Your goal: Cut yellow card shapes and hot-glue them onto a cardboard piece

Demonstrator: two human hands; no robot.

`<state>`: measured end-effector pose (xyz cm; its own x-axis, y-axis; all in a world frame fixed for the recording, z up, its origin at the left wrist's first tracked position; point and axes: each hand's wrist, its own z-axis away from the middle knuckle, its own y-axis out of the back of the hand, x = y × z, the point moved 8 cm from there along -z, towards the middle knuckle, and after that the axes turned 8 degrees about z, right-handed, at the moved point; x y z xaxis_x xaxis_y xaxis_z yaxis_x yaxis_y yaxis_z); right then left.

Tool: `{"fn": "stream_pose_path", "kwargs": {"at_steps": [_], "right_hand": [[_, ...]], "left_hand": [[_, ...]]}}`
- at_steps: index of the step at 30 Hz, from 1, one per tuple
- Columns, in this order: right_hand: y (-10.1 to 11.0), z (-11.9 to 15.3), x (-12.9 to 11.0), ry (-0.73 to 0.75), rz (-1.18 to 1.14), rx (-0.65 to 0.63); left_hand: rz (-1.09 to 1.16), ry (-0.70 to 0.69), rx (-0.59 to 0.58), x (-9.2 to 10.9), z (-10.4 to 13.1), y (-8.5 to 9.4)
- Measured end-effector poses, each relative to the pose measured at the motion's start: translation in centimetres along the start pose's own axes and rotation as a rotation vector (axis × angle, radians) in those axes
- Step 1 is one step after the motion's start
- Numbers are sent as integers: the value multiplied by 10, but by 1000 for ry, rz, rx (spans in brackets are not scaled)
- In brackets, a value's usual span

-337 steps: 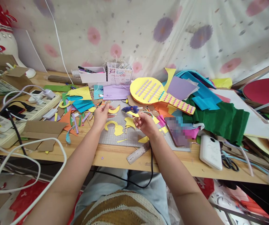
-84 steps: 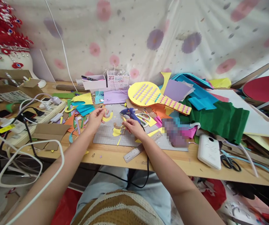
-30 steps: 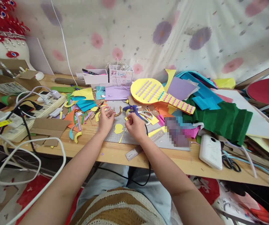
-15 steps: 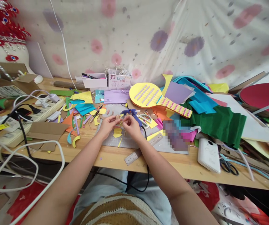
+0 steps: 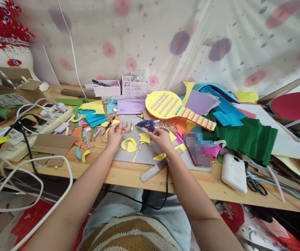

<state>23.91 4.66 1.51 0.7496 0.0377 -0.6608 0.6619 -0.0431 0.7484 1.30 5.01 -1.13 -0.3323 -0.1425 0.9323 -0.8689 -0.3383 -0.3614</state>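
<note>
My left hand [image 5: 115, 136] is closed in a pinch at the end of a small curved brown strip [image 5: 128, 129]. Over the handle of a blue hot glue gun [image 5: 144, 124] is my right hand [image 5: 162, 138], its fingers curled around the grip, which is mostly hidden. The gun's nozzle points left. On the grey cutting mat [image 5: 121, 157] between my hands lie a curved yellow paper piece [image 5: 129, 144] and another yellow scrap [image 5: 144, 138].
A yellow lute-shaped craft [image 5: 163, 105] lies behind my right hand. A metal ruler [image 5: 152, 171] is at the front edge. To the right are a phone [image 5: 195, 150], a white power bank [image 5: 234, 173] and black scissors [image 5: 256, 185]. Power strips [image 5: 38, 129] and cables crowd the left.
My hands have parted from their meeting point over the mat. The left moved left with the brown strip; the right moved right onto the glue gun's handle. The yellow pieces are uncovered.
</note>
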Motion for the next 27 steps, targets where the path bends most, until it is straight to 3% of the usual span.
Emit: {"fn": "stream_pose_path", "kwargs": {"at_steps": [3, 7, 12, 23, 27], "right_hand": [[24, -2, 7, -31, 121, 245], [31, -3, 6, 33, 174, 407], [16, -13, 19, 28, 197, 336], [14, -16, 32, -131, 118, 212], [20, -11, 21, -33, -26, 282]], "left_hand": [[81, 98, -96, -5, 4, -8], [138, 184, -216, -10, 9, -18], [195, 222, -295, -12, 12, -25], [26, 98, -177, -8, 8, -16], [36, 99, -155, -5, 8, -15]]}}
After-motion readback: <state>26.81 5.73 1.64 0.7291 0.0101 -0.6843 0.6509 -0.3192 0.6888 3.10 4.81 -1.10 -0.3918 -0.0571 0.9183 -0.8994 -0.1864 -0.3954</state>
